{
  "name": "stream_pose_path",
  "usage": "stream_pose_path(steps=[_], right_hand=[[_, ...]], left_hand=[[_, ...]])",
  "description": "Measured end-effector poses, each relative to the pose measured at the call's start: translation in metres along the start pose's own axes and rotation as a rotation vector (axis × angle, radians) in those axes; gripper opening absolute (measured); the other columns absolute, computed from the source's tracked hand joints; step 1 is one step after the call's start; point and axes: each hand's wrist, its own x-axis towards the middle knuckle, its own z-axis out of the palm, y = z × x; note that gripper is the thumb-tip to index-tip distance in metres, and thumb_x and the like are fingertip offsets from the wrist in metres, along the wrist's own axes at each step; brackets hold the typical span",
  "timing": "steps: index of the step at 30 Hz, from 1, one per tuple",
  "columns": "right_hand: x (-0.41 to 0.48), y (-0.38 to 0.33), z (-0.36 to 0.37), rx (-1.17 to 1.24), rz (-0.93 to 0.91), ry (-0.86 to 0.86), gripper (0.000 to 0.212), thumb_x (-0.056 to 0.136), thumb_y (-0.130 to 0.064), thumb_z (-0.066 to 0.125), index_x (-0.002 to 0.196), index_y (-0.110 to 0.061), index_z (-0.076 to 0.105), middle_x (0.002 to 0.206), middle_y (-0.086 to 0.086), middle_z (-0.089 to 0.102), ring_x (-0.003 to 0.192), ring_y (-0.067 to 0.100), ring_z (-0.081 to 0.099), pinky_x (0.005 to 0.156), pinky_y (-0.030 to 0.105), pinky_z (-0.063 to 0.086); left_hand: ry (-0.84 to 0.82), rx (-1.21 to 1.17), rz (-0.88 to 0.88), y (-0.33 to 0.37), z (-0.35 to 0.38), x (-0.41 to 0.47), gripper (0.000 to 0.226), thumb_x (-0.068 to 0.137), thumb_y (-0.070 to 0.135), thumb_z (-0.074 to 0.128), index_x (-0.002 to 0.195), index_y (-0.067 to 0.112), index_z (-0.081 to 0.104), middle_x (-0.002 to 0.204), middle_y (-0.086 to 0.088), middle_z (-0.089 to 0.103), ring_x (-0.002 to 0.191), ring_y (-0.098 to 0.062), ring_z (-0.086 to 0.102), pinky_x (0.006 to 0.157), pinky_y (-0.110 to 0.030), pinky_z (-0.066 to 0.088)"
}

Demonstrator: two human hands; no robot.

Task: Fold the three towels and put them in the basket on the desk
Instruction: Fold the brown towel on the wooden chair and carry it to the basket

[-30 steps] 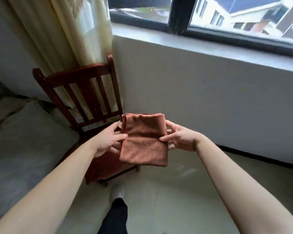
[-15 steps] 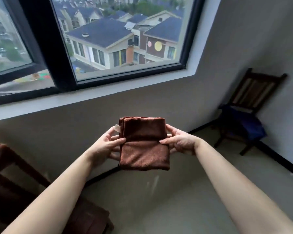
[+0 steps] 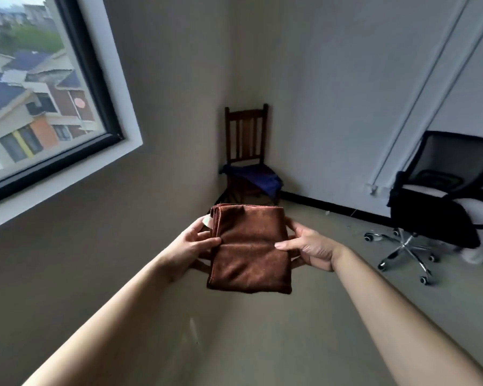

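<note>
Head view: you hold one folded brown towel in the air at mid-frame, above the floor, with its stacked fold edges and a small pale tag turned to the left.
Risk, unfolding: the layers on the left side look loose. If your pinch there eases while you carry it, I judge the stack could fan open and need refolding.
Risk, sagging: the near end hangs past both hands with nothing under it. A quick turn could let it droop and drag the fold askew.
Risk, drop: the towel rests only between your two side pinches. If either one lets go before the towel is over the basket, it would likely tip towards the floor.
Towel against the grip: both hands hold it about halfway along its length, one at each side edge. The far end stands above your hands and the near end hangs below them.
Left hand: it pinches the left edge, with the thumb flat on top just below the tag and the fingers underneath.
Right hand: it pinches the right edge, with the thumb laid on the top face and the fingers curled beneath.
Basket and desk: neither is in view, so you have yet to bring the towel to them.
Far corner: a wooden chair stands beyond the towel with a blue cloth on its seat.
Right side: a black office chair on castors stands well apart from your hands.
Left side: a window is set in the wall.
</note>
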Motion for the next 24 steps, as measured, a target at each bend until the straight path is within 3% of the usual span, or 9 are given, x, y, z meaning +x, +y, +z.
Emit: stream_pose_path(steps=[7,12,16,20,24], right_hand=[[-0.063,0.008,-0.18,0.082,-0.038,0.235,0.069,0.089,-0.004,0.068,0.141,-0.041,0.042,0.121,0.014,0.07,0.093,0.029,0.068,0.077,0.043,0.057],[-0.094,0.02,-0.281,0.157,-0.036,0.441,0.065,0.091,-0.003,0.066,0.14,-0.039,0.045,0.119,0.012,0.071,0.097,0.03,0.07,0.075,0.042,0.058],[-0.113,0.033,-0.345,0.179,-0.027,0.637,0.067,0.09,-0.005,0.067,0.14,-0.042,0.044,0.121,0.008,0.071,0.103,0.031,0.071,0.081,0.046,0.059],[-0.147,0.038,-0.409,0.22,-0.005,0.902,0.065,0.091,-0.006,0.066,0.139,-0.044,0.043,0.123,0.007,0.069,0.1,0.027,0.073,0.077,0.042,0.06],[-0.207,0.051,-0.449,0.266,0.02,1.102,0.064,0.091,-0.007,0.066,0.139,-0.042,0.044,0.12,0.003,0.072,0.105,0.031,0.071,0.083,0.047,0.06]], left_hand=[[-0.211,0.142,0.016,0.049,0.151,0.153,0.023,0.096,0.008,0.058,0.113,0.018,0.047,0.101,-0.004,0.067,0.074,-0.021,0.065,0.053,-0.033,0.052],[-0.355,0.17,0.048,0.07,0.247,0.254,0.039,0.096,0.006,0.058,0.126,0.03,0.053,0.108,-0.006,0.071,0.081,-0.026,0.069,0.059,-0.04,0.056],[-0.491,0.214,0.089,0.072,0.315,0.336,0.036,0.097,0.006,0.058,0.125,0.029,0.054,0.108,-0.009,0.069,0.081,-0.028,0.07,0.058,-0.041,0.056],[-0.735,0.23,0.087,0.079,0.407,0.427,0.037,0.098,0.006,0.056,0.126,0.029,0.053,0.116,-0.014,0.066,0.082,-0.029,0.07,0.061,-0.042,0.057],[-0.959,0.241,0.058,0.089,0.514,0.475,0.038,0.097,0.009,0.059,0.126,0.033,0.054,0.115,-0.016,0.068,0.084,-0.031,0.072,0.062,-0.043,0.058]])
